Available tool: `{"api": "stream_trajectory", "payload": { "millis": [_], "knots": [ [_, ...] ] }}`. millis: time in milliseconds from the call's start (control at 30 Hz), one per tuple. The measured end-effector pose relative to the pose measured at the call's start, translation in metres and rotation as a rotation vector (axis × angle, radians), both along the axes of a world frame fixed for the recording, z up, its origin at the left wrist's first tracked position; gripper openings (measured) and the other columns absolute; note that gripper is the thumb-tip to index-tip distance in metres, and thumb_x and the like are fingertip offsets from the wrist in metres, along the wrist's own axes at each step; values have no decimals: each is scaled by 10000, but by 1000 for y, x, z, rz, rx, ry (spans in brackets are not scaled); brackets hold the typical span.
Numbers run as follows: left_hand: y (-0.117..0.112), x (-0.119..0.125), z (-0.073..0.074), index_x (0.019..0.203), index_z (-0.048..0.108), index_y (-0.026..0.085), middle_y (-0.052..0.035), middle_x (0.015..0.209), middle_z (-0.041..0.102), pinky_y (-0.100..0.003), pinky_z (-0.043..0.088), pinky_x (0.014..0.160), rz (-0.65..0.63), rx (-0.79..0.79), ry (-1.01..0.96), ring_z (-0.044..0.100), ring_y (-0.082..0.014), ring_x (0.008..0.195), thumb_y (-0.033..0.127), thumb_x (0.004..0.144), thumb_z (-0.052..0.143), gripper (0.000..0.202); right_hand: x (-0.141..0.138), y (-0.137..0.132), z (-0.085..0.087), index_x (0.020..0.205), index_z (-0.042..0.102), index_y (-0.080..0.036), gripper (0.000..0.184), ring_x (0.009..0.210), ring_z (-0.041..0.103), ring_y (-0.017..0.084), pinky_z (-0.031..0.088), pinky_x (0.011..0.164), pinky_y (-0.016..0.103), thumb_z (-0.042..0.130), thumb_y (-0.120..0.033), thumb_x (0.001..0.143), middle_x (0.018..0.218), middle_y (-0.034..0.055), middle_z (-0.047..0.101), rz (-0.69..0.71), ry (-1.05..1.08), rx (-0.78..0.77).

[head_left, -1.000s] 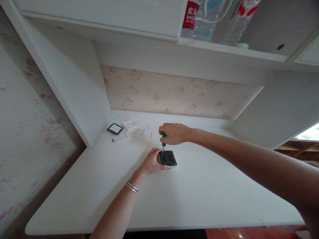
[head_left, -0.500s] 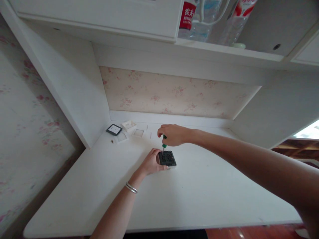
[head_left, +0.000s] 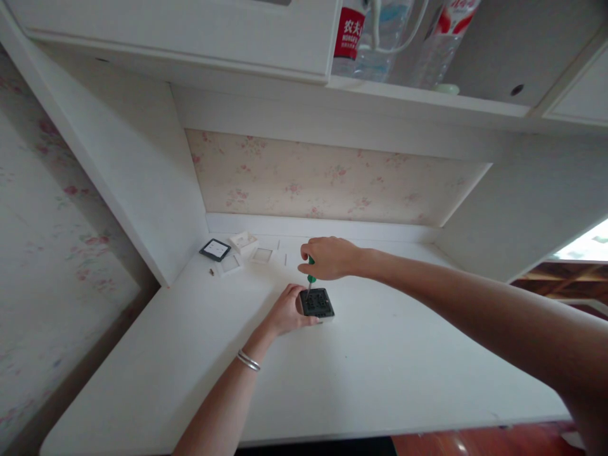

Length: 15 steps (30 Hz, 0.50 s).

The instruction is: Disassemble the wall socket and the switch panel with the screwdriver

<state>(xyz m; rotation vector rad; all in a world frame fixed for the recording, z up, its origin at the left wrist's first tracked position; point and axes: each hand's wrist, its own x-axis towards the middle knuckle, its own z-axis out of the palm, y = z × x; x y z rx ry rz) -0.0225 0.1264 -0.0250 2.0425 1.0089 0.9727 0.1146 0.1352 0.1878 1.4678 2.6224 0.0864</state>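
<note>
A square wall socket [head_left: 318, 304], black on top over a white base, lies on the white desk. My left hand [head_left: 289, 311] grips it from the left, thumb along the near edge and fingers at the far left corner. My right hand [head_left: 330, 258] is closed around a screwdriver [head_left: 311, 277] with a green handle. The screwdriver stands almost upright, its tip at the left part of the black face. Whether the tip sits in a screw is too small to make out.
Toward the back left lie a black-framed plate [head_left: 215, 249], a white box [head_left: 244, 241], thin white frames [head_left: 262, 255] and a small metal piece [head_left: 211, 272]. A cabinet with plastic bottles [head_left: 349, 35] overhangs the desk [head_left: 380, 373]. A side panel [head_left: 128, 158] bounds it at left.
The view has shifted slightly. Both hands keep their hold on the socket and the screwdriver, with hardly any visible movement.
</note>
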Motion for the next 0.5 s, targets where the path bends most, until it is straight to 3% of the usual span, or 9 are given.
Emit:
{"api": "stream_trajectory", "payload": {
  "millis": [100,200,267,367,500],
  "knots": [
    [0,0,0,1153,527,171,-71,1096,514,-357,423,924,-3,-2,7,527,-239,1023,404,512,827,745,0,0,1,994,637,-203,271,894,614,254,456,697,333,475,-268,787,1068,107,622,57,-2,-18],
    [0,1,0,1133,529,167,-67,1090,515,-348,428,917,-2,4,6,531,-230,1008,405,509,828,732,1,1,1,1074,602,-262,379,873,617,245,463,670,324,571,-287,697,1163,72,581,66,-3,-57],
    [0,1,0,1123,531,166,-66,1086,519,-343,424,922,2,10,7,531,-227,1008,405,512,827,720,1,1,1,1038,620,-245,325,879,615,264,466,675,342,539,-345,740,1093,82,613,40,-7,-39],
    [-1,1,2,1117,532,170,-66,1090,519,-339,420,925,2,6,10,528,-228,1017,403,522,823,702,0,-1,1,996,641,-195,287,921,608,269,462,720,347,461,-294,796,1030,105,638,58,9,-17],
    [-1,1,4,1122,524,173,-68,1101,516,-349,424,923,6,-13,14,524,-238,1030,391,517,828,711,0,-3,1,1205,545,-235,507,927,610,278,474,715,363,560,-285,701,1212,96,568,46,33,-12]
  ]
}}
